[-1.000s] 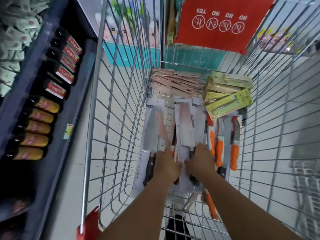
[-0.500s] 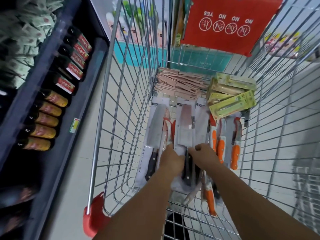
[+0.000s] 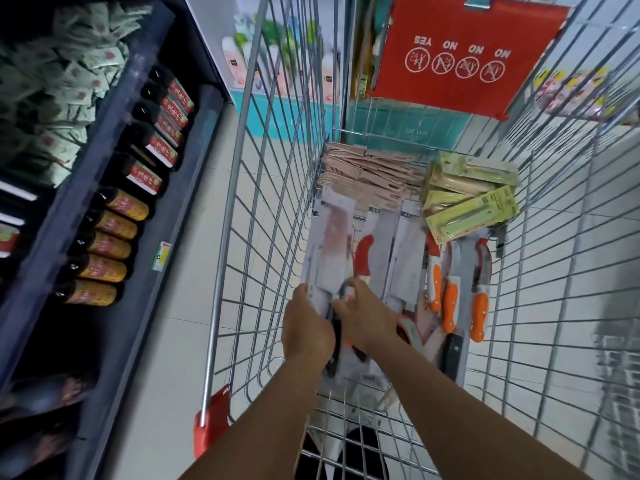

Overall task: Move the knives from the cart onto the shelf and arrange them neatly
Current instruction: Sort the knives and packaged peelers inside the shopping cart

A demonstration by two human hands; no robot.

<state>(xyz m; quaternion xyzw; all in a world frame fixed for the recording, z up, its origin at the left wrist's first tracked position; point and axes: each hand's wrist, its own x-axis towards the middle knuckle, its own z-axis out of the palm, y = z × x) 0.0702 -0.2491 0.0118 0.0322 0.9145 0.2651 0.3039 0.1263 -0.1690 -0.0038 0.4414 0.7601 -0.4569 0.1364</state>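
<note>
Since half a second ago, our hands have pulled the carded cleavers point(image 3: 330, 258) up and left, toward the cart's point(image 3: 277, 188) left wall. Our left hand point(image 3: 306, 327) grips the cards' lower left edge, fingers wrapped underneath; our right hand point(image 3: 363, 323) clamps them from the right, near the dark handles. Each cleaver is a broad grey blade on a white card, blurred by motion. We cannot count the cards in the bundle; our hands hide the handles. More cards point(image 3: 401, 251) lie on the cart floor, beside 3 orange-handled knives point(image 3: 450, 306). Shelf point(image 3: 145, 271) with bottles point(image 3: 114, 233) stands left.
</note>
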